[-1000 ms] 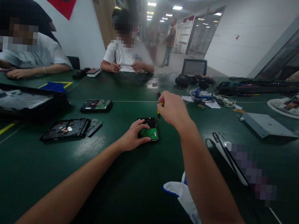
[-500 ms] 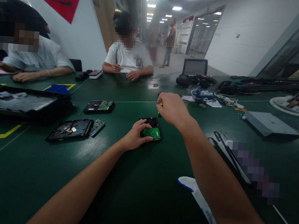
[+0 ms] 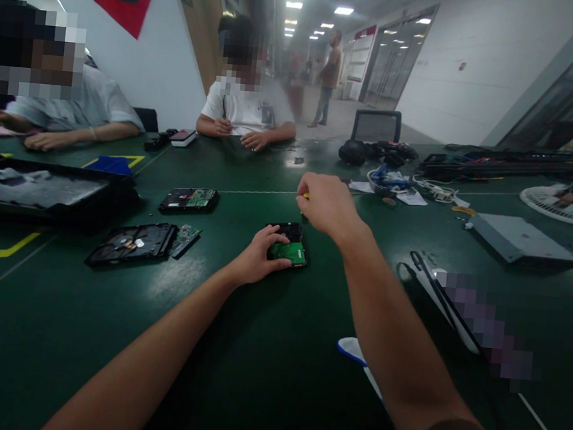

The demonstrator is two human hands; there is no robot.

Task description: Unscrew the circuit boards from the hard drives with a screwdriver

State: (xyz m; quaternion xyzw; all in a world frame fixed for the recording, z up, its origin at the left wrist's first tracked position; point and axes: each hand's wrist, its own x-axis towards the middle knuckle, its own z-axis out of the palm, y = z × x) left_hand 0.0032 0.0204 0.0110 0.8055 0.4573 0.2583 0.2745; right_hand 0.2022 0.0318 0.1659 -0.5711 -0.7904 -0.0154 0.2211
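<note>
A hard drive with a green circuit board lies on the table in front of me. My left hand grips it from the left side, thumb at the near edge and fingers over the board and case. Just beyond the drive's far right corner, my right hand is closed around a screwdriver. Only a bit of its yellow handle shows, with the shaft pointing down; whether the tip touches the drive is hard to tell. To the left lie a second hard drive, a loose circuit board and a third hard drive.
A large black tray-like housing stands at the left. On the right are a grey metal box, a white fan-like part and a bundle of blue wires. Two people sit across the green table; another stands farther back.
My right hand has shifted slightly left with the screwdriver. My left hand stays on the hard drive. The whole view has tilted a little.
</note>
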